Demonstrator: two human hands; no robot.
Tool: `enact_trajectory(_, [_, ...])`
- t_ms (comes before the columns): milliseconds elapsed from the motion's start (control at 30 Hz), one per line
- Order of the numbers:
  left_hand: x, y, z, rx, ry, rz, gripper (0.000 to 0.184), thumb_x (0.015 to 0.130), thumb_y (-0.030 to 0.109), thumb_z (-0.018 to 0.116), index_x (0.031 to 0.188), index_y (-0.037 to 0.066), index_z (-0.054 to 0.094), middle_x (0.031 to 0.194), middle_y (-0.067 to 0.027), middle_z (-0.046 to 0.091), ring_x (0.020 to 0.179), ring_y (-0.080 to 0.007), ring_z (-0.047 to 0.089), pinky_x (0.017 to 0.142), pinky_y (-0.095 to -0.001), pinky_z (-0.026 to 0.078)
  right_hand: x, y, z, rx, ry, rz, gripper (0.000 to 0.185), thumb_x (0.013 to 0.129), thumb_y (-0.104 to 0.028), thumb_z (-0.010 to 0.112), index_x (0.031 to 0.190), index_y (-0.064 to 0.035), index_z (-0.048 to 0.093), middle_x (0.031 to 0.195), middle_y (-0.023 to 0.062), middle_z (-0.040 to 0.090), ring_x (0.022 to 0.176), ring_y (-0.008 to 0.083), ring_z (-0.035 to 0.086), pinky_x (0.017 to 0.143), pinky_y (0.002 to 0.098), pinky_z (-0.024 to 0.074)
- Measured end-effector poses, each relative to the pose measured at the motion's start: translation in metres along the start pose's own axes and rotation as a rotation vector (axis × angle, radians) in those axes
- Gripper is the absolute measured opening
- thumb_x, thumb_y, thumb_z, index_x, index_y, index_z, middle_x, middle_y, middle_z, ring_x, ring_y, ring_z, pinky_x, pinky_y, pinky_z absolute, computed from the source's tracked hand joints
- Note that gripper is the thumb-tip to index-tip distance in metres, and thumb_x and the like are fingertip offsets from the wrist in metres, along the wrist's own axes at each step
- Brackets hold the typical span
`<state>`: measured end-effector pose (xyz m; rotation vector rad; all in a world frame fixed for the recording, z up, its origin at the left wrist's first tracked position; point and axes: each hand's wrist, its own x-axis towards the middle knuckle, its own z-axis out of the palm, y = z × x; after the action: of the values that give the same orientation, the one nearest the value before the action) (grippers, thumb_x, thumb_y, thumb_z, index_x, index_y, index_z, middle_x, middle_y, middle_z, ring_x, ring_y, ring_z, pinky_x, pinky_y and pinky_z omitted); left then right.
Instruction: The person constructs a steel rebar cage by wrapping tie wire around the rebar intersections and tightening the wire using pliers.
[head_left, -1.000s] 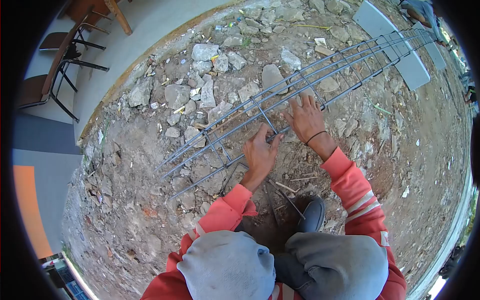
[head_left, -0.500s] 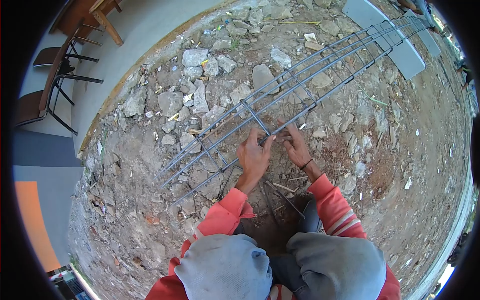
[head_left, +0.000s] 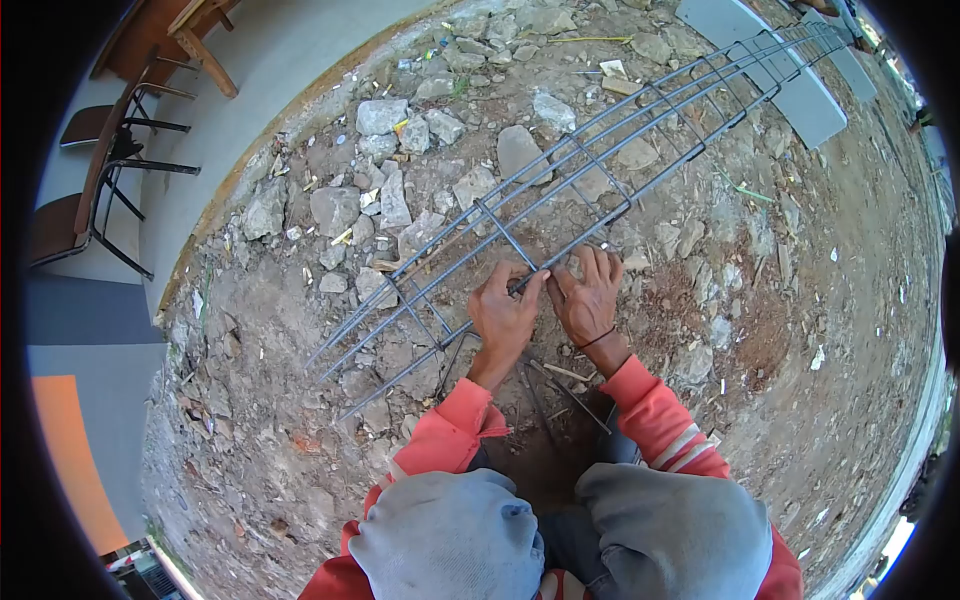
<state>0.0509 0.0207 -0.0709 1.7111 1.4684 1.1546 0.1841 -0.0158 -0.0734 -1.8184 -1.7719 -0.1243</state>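
Note:
A long rebar cage (head_left: 565,182) of bars and rectangular stirrups stretches diagonally before me. My left hand (head_left: 503,315) is closed on its near bar, where a stirrup (head_left: 508,234) meets it. Right beside it, my right hand (head_left: 588,302) bends its fingers at the same joint, thumb and index pinched together near the left fingertips. Whatever lies in that pinch is hidden or too small to make out. Below the hands, thin dark metal rods (head_left: 568,397) lie on the ground near my feet.
Broken rocks (head_left: 381,117) and rubble cover the dirt around the cage. Its far end rests over a grey board (head_left: 800,95). Chairs (head_left: 62,217) and a wooden table leg (head_left: 208,62) stand on a paved floor at left. Parts of other people show at the upper right edge.
My right hand has turned and drawn in from beyond the bar, its fingers now curled at the joint against the left fingertips. The left hand stays at the same joint.

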Motion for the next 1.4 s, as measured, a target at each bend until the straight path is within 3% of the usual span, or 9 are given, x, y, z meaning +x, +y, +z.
enact_trajectory(300, [0.004,-0.01,-0.004,0.0,-0.003,0.127,0.025,0.076,0.024,0.084,0.087,0.008,0.068,0.075,-0.0093,0.07,0.064,-0.0252,0.068,0.058,-0.034,0.051,0.017,0.026,0.0,0.221,-0.394,-0.128,0.015,0.088,-0.015,0.064,0.099,-0.0048,0.064,0.097,0.0133,0.067,0.095,0.0306,0.065,0.096,0.0439,0.0463])
enact_trajectory(433, [0.005,-0.004,-0.005,-0.001,-0.061,0.027,0.024,0.076,0.018,0.083,0.087,0.003,0.068,0.08,-0.0092,0.072,0.07,-0.0176,0.07,0.066,-0.0295,0.054,0.005,0.023,0.002,0.401,-0.154,-0.144,0.017,0.087,-0.01,0.064,0.102,-0.0022,0.064,0.101,0.0164,0.065,0.094,0.0334,0.063,0.086,0.0416,0.0488])
enact_trajectory(500, [0.006,-0.001,-0.006,0.009,-0.067,-0.019,0.024,0.076,0.017,0.083,0.087,0.003,0.067,0.08,-0.0089,0.072,0.07,-0.018,0.07,0.067,-0.0302,0.054,-0.001,0.022,-0.003,0.451,0.157,0.037,0.022,0.087,-0.008,0.065,0.107,-0.0004,0.063,0.103,0.0174,0.062,0.093,0.0334,0.062,0.08,0.0396,0.0491])
enact_trajectory(600, [0.006,0.001,-0.007,0.005,-0.07,-0.016,0.026,0.076,0.018,0.083,0.086,0.003,0.066,0.08,-0.0088,0.072,0.07,-0.0181,0.07,0.068,-0.0308,0.054,-0.007,0.046,0.002,0.341,0.253,0.567,0.031,0.089,-0.016,0.066,0.115,0.0008,0.061,0.103,0.0164,0.062,0.096,0.0282,0.061,0.078,0.0376,0.0489])
enact_trajectory(700, [0.003,0.001,-0.005,0.026,-0.072,-0.008,0.026,0.076,0.02,0.084,0.085,0.003,0.066,0.078,-0.0084,0.071,0.069,-0.0176,0.069,0.066,-0.0309,0.053,0.002,0.07,0.0,0.32,0.148,0.725,0.041,0.092,-0.026,0.066,0.119,0.0041,0.057,0.1,0.0164,0.064,0.093,0.0243,0.063,0.075,0.0379,0.0495])
enact_trajectory(767, [0.002,0.002,-0.005,0.028,-0.077,-0.008,0.027,0.076,0.02,0.084,0.085,0.003,0.065,0.077,-0.0083,0.071,0.068,-0.0174,0.068,0.066,-0.031,0.053,0.008,0.077,-0.002,0.518,0.056,0.767,0.047,0.094,-0.033,0.064,0.122,0.0039,0.056,0.099,0.0147,0.067,0.084,0.0196,0.065,0.068,0.0335,0.0502])
enact_trajectory(833, [0.002,0.003,-0.004,0.031,-0.076,-0.012,0.027,0.076,0.021,0.084,0.085,0.003,0.065,0.076,-0.0081,0.071,0.067,-0.0172,0.068,0.065,-0.0311,0.052,0.015,0.078,-0.006,1.303,-0.296,1.13,0.044,0.096,-0.033,0.063,0.124,0.0009,0.057,0.1,0.012,0.07,0.075,0.016,0.066,0.064,0.0275,0.0509])
enact_trajectory(1067, [0.002,-0.001,-0.004,0.045,-0.072,-0.008,0.026,0.076,0.02,0.084,0.084,0.005,0.064,0.075,-0.0064,0.069,0.064,-0.0164,0.066,0.062,-0.0305,0.05,0.006,0.068,0.043,1.24,0.151,0.953,0.024,0.088,-0.009,0.072,0.11,-0.0002,0.065,0.095,0.0044,0.071,0.076,0.0112,0.065,0.065,0.024,0.0502])
enact_trajectory(1400, [0.0,-0.001,-0.001,0.04,-0.053,0.018,0.025,0.077,0.019,0.082,0.083,0.005,0.062,0.071,-0.008,0.067,0.061,-0.0208,0.065,0.058,-0.0332,0.049,0.003,0.077,0.04,1.439,0.272,0.879,0.024,0.09,-0.01,0.061,0.114,-0.0057,0.059,0.108,0.0064,0.064,0.094,0.0134,0.061,0.077,0.0248,0.0469])
